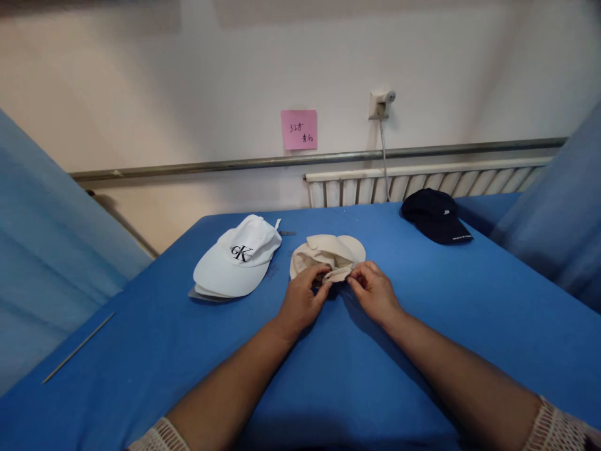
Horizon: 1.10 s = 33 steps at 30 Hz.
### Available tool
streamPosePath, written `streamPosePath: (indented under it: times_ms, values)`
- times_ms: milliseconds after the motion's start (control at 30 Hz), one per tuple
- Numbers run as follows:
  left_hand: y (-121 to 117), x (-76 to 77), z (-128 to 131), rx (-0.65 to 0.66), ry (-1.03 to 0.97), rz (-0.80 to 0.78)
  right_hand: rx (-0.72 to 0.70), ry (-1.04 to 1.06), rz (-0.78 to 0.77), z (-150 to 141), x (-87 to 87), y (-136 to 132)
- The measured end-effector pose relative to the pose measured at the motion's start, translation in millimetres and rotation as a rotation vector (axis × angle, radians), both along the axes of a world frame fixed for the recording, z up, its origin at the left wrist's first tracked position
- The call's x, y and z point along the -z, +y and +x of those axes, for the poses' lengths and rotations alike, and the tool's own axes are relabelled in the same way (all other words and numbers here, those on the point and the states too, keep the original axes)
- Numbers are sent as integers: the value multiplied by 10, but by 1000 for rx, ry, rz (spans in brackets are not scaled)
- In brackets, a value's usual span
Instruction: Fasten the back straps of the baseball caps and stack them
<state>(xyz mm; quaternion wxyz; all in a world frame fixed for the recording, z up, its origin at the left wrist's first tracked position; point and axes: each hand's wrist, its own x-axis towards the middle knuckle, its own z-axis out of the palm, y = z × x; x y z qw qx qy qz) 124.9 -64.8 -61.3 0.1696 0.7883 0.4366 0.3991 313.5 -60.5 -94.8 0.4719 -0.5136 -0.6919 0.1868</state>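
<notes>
A beige cap (pixel 323 248) lies in the middle of the blue-covered table, its crown crumpled and the near edge lifted. My left hand (pixel 303 297) pinches that edge on its left side, thumb and fingers closed on the fabric. On the right, my right hand (pixel 374 291) has its thumb and fingertips pressed together on the same edge, near what looks like the strap. The brim rounds out at the back right of the cap. Parts of the cap behind my fingers are hidden.
White caps (pixel 244 254) are stacked at the left, the top one lettered in black. A dark navy cap (pixel 434 215) sits at the back right. A thin stick (pixel 79 347) lies near the left edge. Behind the table run a radiator (pixel 422 181) and a metal rail (pixel 225 165); blue curtains (pixel 51 250) flank both sides.
</notes>
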Motion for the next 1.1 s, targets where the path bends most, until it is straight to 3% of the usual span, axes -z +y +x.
streamPosePath:
  times_ms: [133, 367, 567, 667, 867, 1100]
  values:
    - [-14, 9, 22, 40, 47, 0, 75, 24, -132, -15, 62, 21]
    - [-17, 1, 64, 67, -1, -100, -58, -46, 161, 0, 17, 12]
    - [-16, -14, 90, 39, -93, -206, -32, -204, 240, -19, -36, -14]
    - [-10, -12, 88, 30, -39, -139, -37, -269, 277, -28, -73, -26]
    - [3, -12, 68, -44, 114, 138, -44, -458, 310, -18, -181, -77]
    - [-21, -47, 96, -54, 380, 194, -75, -416, 334, -3, -206, -147]
